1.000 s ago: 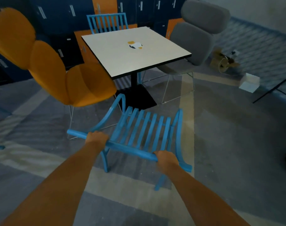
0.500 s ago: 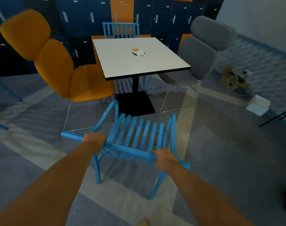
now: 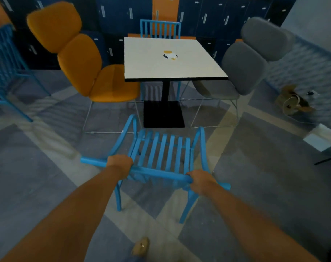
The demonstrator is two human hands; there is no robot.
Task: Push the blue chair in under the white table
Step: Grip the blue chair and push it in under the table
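Observation:
A blue slatted chair (image 3: 162, 152) stands on the carpet right in front of me, its seat facing the white square table (image 3: 149, 61). My left hand (image 3: 119, 162) grips the top rail of its backrest near the left end. My right hand (image 3: 199, 181) grips the same rail near the right end. The chair's front edge is just short of the table's black base (image 3: 163, 114), with floor showing between chair and tabletop.
An orange padded chair (image 3: 81, 61) sits at the table's left, a grey padded chair (image 3: 244, 65) at its right, another blue chair (image 3: 160, 28) behind it. A small object (image 3: 170, 54) lies on the tabletop. A white box (image 3: 320, 137) and cable reel (image 3: 291, 103) lie right. Blue lockers (image 3: 123, 12) line the back.
The chair has swung round to face the table squarely and has come closer to its base. Both hands have stayed on the top rail. My foot now shows below.

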